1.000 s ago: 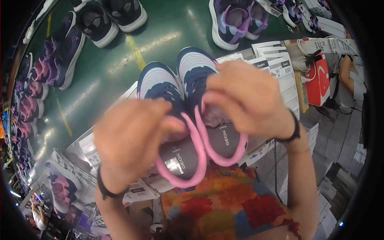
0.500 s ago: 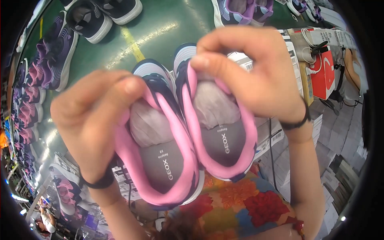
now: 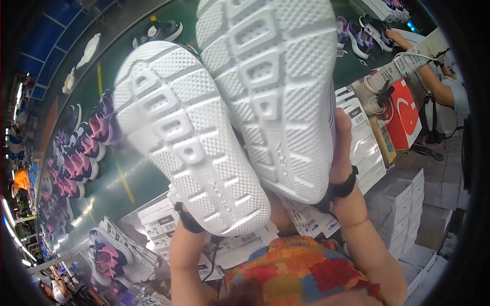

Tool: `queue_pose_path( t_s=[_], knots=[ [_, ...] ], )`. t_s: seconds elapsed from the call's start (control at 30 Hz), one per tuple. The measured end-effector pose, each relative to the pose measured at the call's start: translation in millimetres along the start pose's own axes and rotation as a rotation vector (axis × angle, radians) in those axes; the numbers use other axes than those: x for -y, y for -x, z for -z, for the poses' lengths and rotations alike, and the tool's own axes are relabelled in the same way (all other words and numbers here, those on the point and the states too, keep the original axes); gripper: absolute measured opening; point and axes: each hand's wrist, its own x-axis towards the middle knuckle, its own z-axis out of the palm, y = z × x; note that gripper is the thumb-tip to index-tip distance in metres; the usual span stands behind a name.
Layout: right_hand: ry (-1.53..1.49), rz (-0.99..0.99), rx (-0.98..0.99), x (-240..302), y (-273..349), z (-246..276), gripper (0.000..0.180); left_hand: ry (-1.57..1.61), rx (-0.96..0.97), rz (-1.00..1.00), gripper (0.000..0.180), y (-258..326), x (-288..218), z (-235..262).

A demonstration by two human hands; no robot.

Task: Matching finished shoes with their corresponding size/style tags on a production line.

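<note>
Two sneakers are raised in front of me, their white textured soles facing up toward my view. The left sneaker (image 3: pixel 189 137) tilts with its toe to the upper left. Slightly higher, the right sneaker (image 3: pixel 270 92) overlaps its inner edge, and its toe runs out of view at the top. My right hand (image 3: pixel 343 145) is closed around the right sneaker's outer side, with most of its fingers hidden behind it. Behind the left sneaker's heel my left wrist shows a black band; the left hand itself is hidden by the sneaker it supports.
A green table (image 3: pixel 109 176) carries a row of pink and navy sneakers (image 3: pixel 76 163) at left. Printed white sheets (image 3: pixel 158 219) lie near me. At right are a red box (image 3: pixel 406 115), a power strip (image 3: pixel 385 143), stacked white boxes (image 3: pixel 403 209) and another person's arm (image 3: pixel 434 84).
The sneakers were lower, with their pink-lined openings and insoles toward me and both hands pinching their tongues. Now they are lifted and turned over, showing their soles.
</note>
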Motion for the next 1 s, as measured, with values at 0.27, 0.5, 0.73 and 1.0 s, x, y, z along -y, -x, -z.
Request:
queue_pose_path(
  t_s=[0.27, 0.5, 0.73, 1.0],
  knots=[
    [1.001, 0.2, -0.496, 38, -109, 22, 0.047, -0.422, -0.439, 0.208, 0.094, -98, 16, -6],
    [2.206, 0.439, 0.066, 12, -104, 36, 0.044, -1.173, 0.218, -0.189, 0.05, 36, 17, 18],
    [1.727, -0.07, 0.727, -118, -42, -70, 0.022, -1.743, -0.707, 0.171, 0.037, 228, -85, 136],
    [1.79, -0.067, 1.018, -254, -15, -74, 0.025, -1.469, -0.845, 0.502, 0.046, 267, -52, 142]
  ],
)
